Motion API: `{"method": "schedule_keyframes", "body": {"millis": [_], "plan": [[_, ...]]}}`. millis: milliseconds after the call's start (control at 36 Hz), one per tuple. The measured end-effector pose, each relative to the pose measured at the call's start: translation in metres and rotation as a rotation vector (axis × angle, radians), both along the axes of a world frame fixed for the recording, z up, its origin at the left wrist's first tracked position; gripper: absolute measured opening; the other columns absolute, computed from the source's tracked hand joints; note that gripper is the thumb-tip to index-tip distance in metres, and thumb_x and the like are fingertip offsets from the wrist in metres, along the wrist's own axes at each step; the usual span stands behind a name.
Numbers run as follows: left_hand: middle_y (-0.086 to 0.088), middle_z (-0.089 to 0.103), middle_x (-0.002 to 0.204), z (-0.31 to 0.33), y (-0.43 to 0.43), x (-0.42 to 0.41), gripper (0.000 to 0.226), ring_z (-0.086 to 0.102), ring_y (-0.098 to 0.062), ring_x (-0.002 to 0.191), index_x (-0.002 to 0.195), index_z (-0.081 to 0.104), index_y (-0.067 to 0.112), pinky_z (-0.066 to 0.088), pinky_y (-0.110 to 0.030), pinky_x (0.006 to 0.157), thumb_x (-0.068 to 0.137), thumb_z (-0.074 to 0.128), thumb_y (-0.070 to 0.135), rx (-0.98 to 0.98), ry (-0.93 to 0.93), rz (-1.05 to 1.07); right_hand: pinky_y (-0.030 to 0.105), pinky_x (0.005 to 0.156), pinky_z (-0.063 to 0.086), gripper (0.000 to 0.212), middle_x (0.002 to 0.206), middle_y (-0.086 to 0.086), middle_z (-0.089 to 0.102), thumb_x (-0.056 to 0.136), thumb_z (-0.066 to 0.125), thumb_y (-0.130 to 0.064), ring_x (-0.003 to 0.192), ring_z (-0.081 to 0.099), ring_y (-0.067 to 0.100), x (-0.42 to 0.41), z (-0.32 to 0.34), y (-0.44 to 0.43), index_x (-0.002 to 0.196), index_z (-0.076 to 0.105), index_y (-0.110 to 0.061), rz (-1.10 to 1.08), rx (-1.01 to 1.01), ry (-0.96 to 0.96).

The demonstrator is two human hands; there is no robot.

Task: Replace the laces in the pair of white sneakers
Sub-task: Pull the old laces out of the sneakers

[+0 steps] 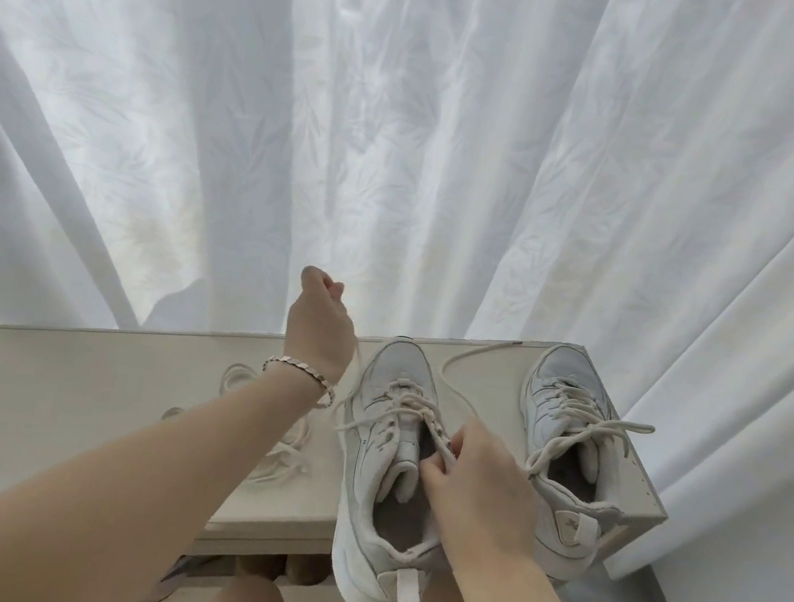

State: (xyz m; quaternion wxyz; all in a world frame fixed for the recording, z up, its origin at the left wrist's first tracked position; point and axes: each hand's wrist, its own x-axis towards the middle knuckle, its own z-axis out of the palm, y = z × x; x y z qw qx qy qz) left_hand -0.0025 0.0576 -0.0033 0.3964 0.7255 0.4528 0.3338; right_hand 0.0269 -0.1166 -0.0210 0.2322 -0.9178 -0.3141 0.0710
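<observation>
Two white sneakers stand on a pale table (60, 377). The near sneaker (380, 459) sits at the table's front edge, heel overhanging toward me. My right hand (475, 485) pinches its upper eyelet edge beside the tongue. My left hand (319, 319), with a bracelet on the wrist, is raised above the table and shut on a cream lace (361, 352) that runs down to this sneaker's eyelets. The other end of that lace loops over the table toward the far edge. The second sneaker (566, 432) stands at the right, laced, with loose ends.
Spare cream laces (277, 453) lie piled on the table under my left forearm. A white patterned curtain (413, 121) hangs right behind the table. My knees show below the table's front edge. The table's right edge is close to the second sneaker.
</observation>
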Motion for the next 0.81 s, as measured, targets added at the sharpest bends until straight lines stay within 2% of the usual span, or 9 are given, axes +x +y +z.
{"method": "schedule_keyframes", "body": {"millis": [111, 194, 250, 306, 389, 444, 583, 722, 806], "plan": [[-0.009, 0.057, 0.075, 0.005, 0.000, -0.002, 0.013, 0.049, -0.020, 0.066, 0.090, 0.043, 0.012, 0.036, -0.029, 0.058, 0.098, 0.041, 0.022, -0.033, 0.209, -0.277, 0.028, 0.064, 0.029, 0.010, 0.098, -0.003, 0.054, 0.092, 0.043, -0.026, 0.092, 0.052, 0.021, 0.007, -0.004, -0.006, 0.087, 0.036, -0.020, -0.067, 0.008, 0.029], [0.000, 0.060, 0.061, 0.018, -0.023, -0.013, 0.015, 0.048, -0.010, 0.050, 0.085, 0.048, 0.019, 0.039, -0.026, 0.053, 0.095, 0.046, 0.029, 0.037, 0.303, -0.500, 0.029, 0.063, 0.028, 0.011, 0.088, -0.005, 0.049, 0.091, 0.045, -0.024, 0.079, 0.042, 0.018, 0.007, -0.005, -0.007, 0.085, 0.038, -0.020, -0.067, 0.047, 0.051], [0.004, 0.063, 0.061, 0.027, -0.040, -0.023, 0.015, 0.048, -0.001, 0.043, 0.087, 0.052, 0.023, 0.040, -0.023, 0.052, 0.095, 0.045, 0.034, 0.115, 0.471, -0.650, 0.030, 0.061, 0.027, 0.012, 0.083, -0.004, 0.049, 0.090, 0.046, -0.023, 0.075, 0.041, 0.018, 0.006, -0.004, -0.008, 0.082, 0.038, -0.019, -0.059, 0.082, 0.060], [0.006, 0.067, 0.075, 0.027, -0.049, -0.033, 0.017, 0.056, -0.002, 0.056, 0.094, 0.057, 0.026, 0.042, -0.023, 0.060, 0.095, 0.041, 0.033, 0.252, 0.651, -0.697, 0.030, 0.061, 0.027, 0.012, 0.083, -0.004, 0.049, 0.091, 0.046, -0.024, 0.074, 0.041, 0.018, 0.005, -0.003, -0.010, 0.082, 0.039, -0.019, -0.039, 0.111, 0.040], [0.009, 0.058, 0.108, 0.016, -0.053, -0.045, 0.030, 0.055, -0.018, 0.097, 0.113, 0.056, 0.030, 0.033, -0.029, 0.088, 0.095, 0.035, 0.018, 0.390, 0.778, -0.604, 0.029, 0.063, 0.029, 0.011, 0.090, -0.005, 0.047, 0.093, 0.042, -0.028, 0.078, 0.043, 0.019, 0.004, -0.002, -0.011, 0.089, 0.041, -0.018, -0.001, 0.075, -0.018], [0.011, 0.049, 0.121, 0.007, -0.055, -0.049, 0.033, 0.050, -0.018, 0.107, 0.122, 0.053, 0.031, 0.025, -0.031, 0.099, 0.096, 0.035, 0.020, 0.390, 0.752, -0.571, 0.028, 0.064, 0.031, 0.012, 0.094, -0.006, 0.044, 0.095, 0.040, -0.031, 0.086, 0.051, 0.021, 0.004, 0.001, -0.012, 0.097, 0.042, -0.020, 0.032, 0.011, -0.053], [0.017, 0.045, 0.133, -0.006, -0.059, -0.043, 0.033, 0.032, -0.010, 0.127, 0.129, 0.050, 0.031, 0.021, -0.032, 0.103, 0.099, 0.036, 0.031, 0.359, 0.626, -0.629, 0.025, 0.069, 0.033, 0.018, 0.110, -0.006, 0.050, 0.093, 0.046, -0.032, 0.097, 0.052, 0.016, 0.011, 0.006, -0.011, 0.107, 0.044, -0.022, 0.110, -0.007, -0.013], [0.013, 0.054, 0.111, -0.007, -0.061, -0.038, 0.026, 0.050, -0.008, 0.110, 0.112, 0.061, 0.024, 0.034, -0.031, 0.101, 0.093, 0.050, 0.038, 0.198, 0.457, -0.657, 0.019, 0.085, 0.034, 0.038, 0.111, -0.010, 0.039, 0.090, 0.054, -0.027, 0.113, 0.043, 0.009, 0.025, 0.007, -0.006, 0.127, 0.045, -0.028, 0.259, 0.130, 0.052], [0.008, 0.053, 0.107, -0.007, -0.062, -0.036, 0.034, 0.054, -0.013, 0.103, 0.105, 0.059, 0.023, 0.042, -0.035, 0.095, 0.080, 0.055, 0.046, 0.099, 0.454, -0.665, 0.019, 0.089, 0.033, 0.041, 0.120, -0.006, 0.040, 0.091, 0.049, -0.020, 0.119, 0.038, 0.011, 0.032, 0.011, 0.003, 0.131, 0.047, -0.029, 0.369, 0.042, 0.038]]}}
